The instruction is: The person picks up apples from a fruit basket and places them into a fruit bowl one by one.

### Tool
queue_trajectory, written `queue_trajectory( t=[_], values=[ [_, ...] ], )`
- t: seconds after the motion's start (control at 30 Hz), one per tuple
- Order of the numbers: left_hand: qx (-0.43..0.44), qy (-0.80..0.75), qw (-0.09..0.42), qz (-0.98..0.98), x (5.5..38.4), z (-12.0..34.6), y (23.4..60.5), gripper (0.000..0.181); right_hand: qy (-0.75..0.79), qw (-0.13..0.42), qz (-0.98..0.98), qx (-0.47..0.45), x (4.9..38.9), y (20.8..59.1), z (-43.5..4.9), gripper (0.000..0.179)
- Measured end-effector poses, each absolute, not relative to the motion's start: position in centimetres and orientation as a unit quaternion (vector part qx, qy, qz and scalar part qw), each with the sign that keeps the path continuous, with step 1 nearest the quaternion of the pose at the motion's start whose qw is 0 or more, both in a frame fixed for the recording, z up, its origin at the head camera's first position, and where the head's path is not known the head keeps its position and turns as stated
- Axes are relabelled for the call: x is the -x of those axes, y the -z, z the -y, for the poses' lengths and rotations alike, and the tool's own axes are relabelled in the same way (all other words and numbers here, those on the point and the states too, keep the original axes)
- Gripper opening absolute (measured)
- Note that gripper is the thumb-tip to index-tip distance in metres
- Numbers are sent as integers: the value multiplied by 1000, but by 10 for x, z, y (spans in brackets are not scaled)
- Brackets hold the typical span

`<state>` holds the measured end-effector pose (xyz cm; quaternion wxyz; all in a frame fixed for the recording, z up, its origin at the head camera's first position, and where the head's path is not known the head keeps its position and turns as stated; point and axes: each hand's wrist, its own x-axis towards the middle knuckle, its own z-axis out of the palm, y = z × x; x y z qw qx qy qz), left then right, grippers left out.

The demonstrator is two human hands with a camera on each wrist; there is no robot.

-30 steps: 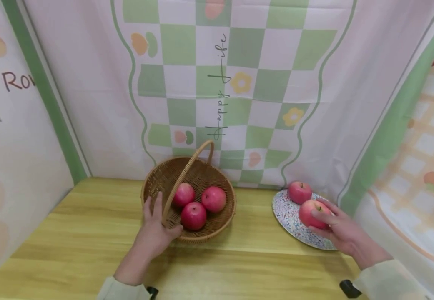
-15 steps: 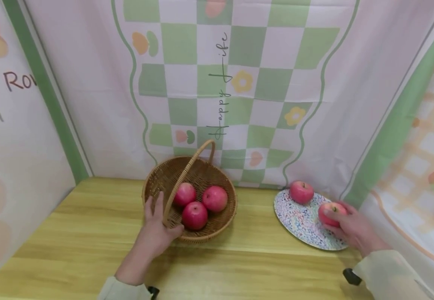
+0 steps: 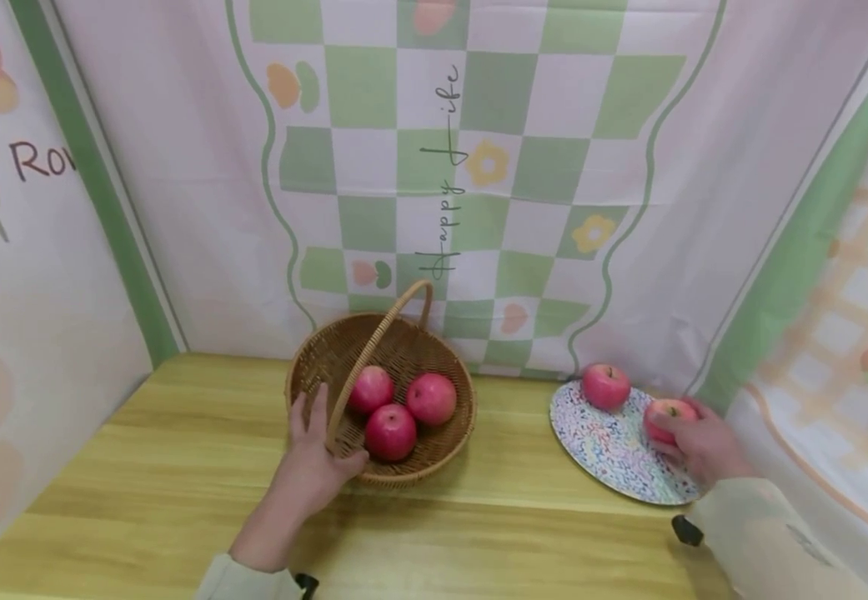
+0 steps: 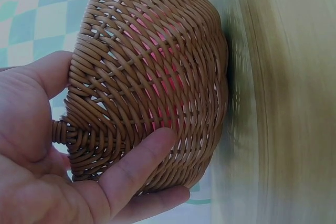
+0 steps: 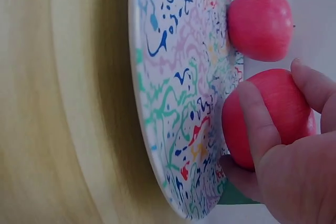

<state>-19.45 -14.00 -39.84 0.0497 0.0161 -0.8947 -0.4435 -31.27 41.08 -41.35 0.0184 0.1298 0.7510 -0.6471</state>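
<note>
My left hand (image 3: 313,471) holds the rim of a brown wicker basket (image 3: 449,446) beside the foot of its arched handle. In the left wrist view, two fingers (image 4: 139,163) lie along the woven outside wall (image 4: 199,93). Several red apples sit in the basket, such as the front one (image 3: 390,432). On the right, my right hand (image 3: 707,446) grips another red apple (image 3: 664,419) low at the right side of a speckled round plate (image 3: 599,454). Behind it on that plate rests a second apple (image 5: 261,24). Whether the gripped apple bears on the plate is hard to tell.
Basket and plate stand on a light wooden table (image 3: 509,533), with a stretch of bare wood between them. A checked green and white curtain (image 3: 434,192) hangs right behind. Patterned cloth (image 3: 846,392) closes off the right side, close to my right hand.
My right hand has carried its apple rightward and slightly back, from the plate's middle to its right side. My left hand and the basket have kept their places.
</note>
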Motion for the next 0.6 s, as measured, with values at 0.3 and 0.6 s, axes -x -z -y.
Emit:
queue_trajectory(
  t=[0.3,0.6],
  values=[
    [-15,447,50,893,196,140,401,116,567,-28,-810,-146,328,428,-417,100],
    [-21,447,46,893,196,140,400,116,561,-19,-816,-138,335,424,-418,106]
  ],
)
